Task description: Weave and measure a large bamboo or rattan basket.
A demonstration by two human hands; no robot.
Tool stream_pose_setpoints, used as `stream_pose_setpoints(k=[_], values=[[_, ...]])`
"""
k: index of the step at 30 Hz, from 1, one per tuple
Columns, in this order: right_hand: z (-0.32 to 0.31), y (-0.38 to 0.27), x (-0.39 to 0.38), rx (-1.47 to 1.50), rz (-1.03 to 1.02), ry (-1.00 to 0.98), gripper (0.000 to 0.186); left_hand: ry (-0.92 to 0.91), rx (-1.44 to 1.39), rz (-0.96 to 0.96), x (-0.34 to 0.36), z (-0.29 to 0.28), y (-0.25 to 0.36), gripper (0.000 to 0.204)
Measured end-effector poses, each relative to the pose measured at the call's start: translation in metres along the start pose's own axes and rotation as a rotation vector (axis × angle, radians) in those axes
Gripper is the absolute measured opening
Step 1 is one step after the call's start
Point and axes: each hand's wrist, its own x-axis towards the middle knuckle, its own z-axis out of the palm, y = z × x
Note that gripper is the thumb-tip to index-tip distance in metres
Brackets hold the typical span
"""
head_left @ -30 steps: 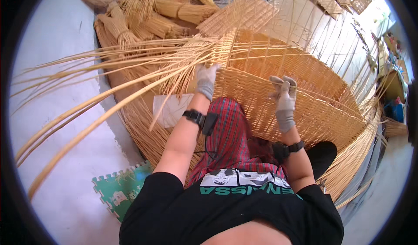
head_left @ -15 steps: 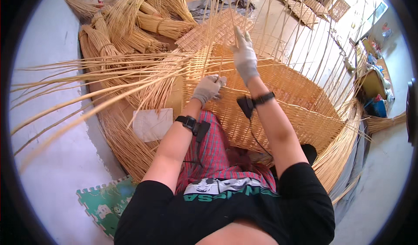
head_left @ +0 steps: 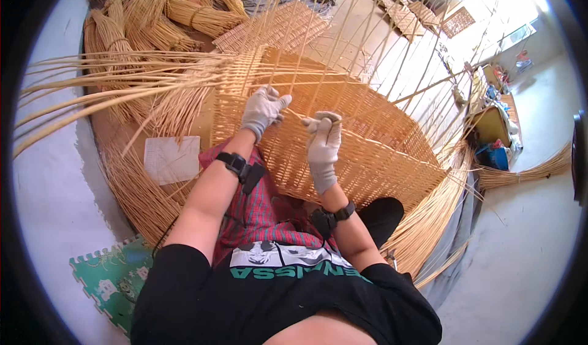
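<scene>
A large half-woven wicker basket (head_left: 373, 164) leans across my lap, with upright wicker stakes rising from its rim. At the rim's left part, my left hand (head_left: 263, 111), in a pale work glove, is closed with thumb and fingers pinching at the weave by a stake; the grip is partly hidden. My right hand (head_left: 324, 141), gloved too, is curled shut at the near rim, to the right of the left hand. From its fingers a long wicker rod (head_left: 422, 92) slants up to the right over the basket. A short stretch of rod shows between the hands.
Long loose rods (head_left: 110, 90) stick out leftward from the basket toward the wall. Wicker bundles (head_left: 205, 17) lie at the back left, near a flat woven panel (head_left: 275, 26). A white sheet (head_left: 171, 159) and a green foam mat (head_left: 113, 277) lie at left. More rods (head_left: 429, 228) lie at right.
My right hand has come down from above the basket, where it was raised with fingers extended, to the near rim, now closed on a rod. My left hand stays at the rim. The view has shifted.
</scene>
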Motion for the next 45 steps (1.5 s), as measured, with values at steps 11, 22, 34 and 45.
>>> stream_pose_setpoints(k=[11,22,34,45], values=[[-0.064,-0.012,0.054,-0.648,0.065,0.197,0.041,-0.496,0.428,0.048,0.005,0.063,0.004,0.034],[-0.105,-0.051,-0.002,-0.182,0.091,0.376,0.035,-0.363,0.257,0.109,-0.017,0.066,-0.001,0.034],[-0.149,-0.05,0.058,-1.01,-0.39,0.181,0.031,-0.557,0.471,-0.021,-0.044,0.175,0.015,0.032],[-0.263,-0.053,-0.034,-0.268,-0.083,0.428,0.015,-0.138,0.371,0.405,-0.065,0.196,-0.003,0.054]])
